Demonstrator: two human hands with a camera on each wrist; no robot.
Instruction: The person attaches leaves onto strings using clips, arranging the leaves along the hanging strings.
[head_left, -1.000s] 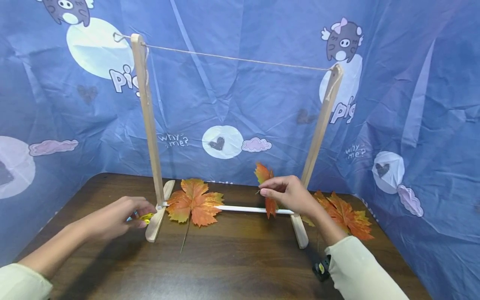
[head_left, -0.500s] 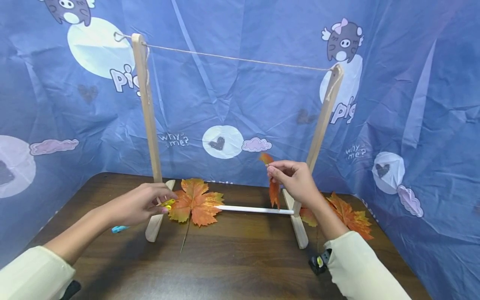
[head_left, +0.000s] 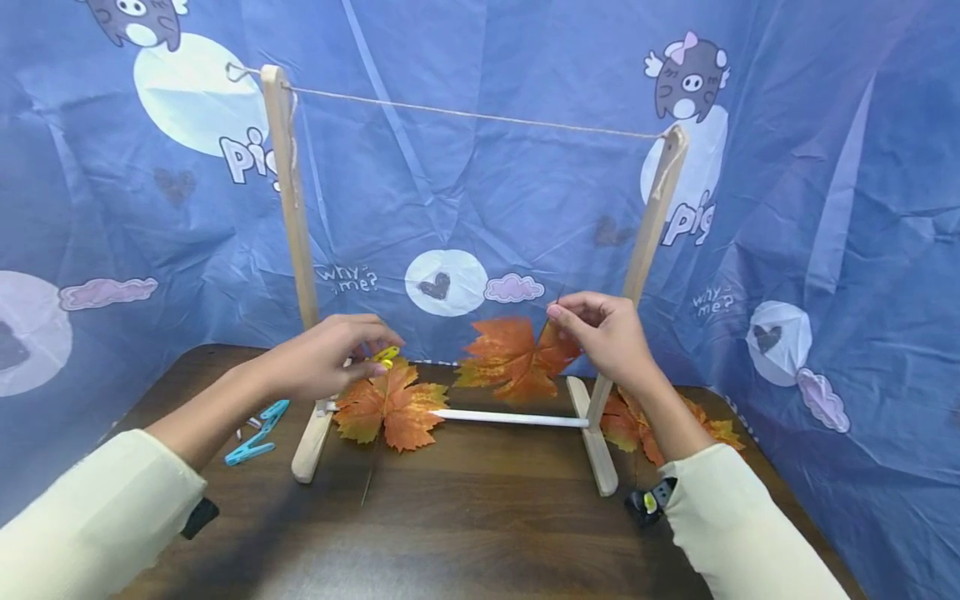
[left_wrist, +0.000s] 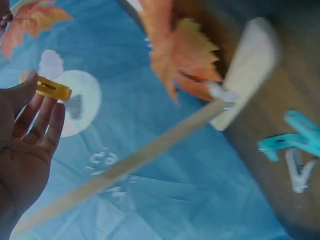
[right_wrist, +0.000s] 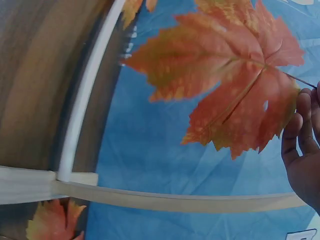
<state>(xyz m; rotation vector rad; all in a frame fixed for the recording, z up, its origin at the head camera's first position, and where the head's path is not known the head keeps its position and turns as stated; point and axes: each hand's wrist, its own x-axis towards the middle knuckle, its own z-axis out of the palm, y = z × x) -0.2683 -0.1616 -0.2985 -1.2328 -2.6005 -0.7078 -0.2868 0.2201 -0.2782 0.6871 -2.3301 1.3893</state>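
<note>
Leaf (head_left: 517,358), orange-red and maple-shaped, held up by its thin stem (right_wrist: 301,80), plus a small yellow plastic clip (head_left: 386,357)

OK so the right hand (head_left: 611,340) has that stem pinched between thumb and fingertips, with the leaf dangling clear of the thin white rod (head_left: 510,418), just left of the right pale wooden post (head_left: 641,242). Left hand (head_left: 333,357) is well apart from it, yellow clip pinched between thumb and fingers, near the left pale wooden post (head_left: 295,208). Second leaf (head_left: 390,417), orange and yellow, sits at that post's foot; more orange leaf (head_left: 626,425) is partly blocked by the right forearm (head_left: 675,421). Thin pale twine (head_left: 472,115) runs between the post tops. Some light-blue plastic clips (head_left: 250,452) and a small whitish clip (left_wrist: 298,172) lie on the dark brown wooden table (head_left: 480,533), left of the stand.
</note>
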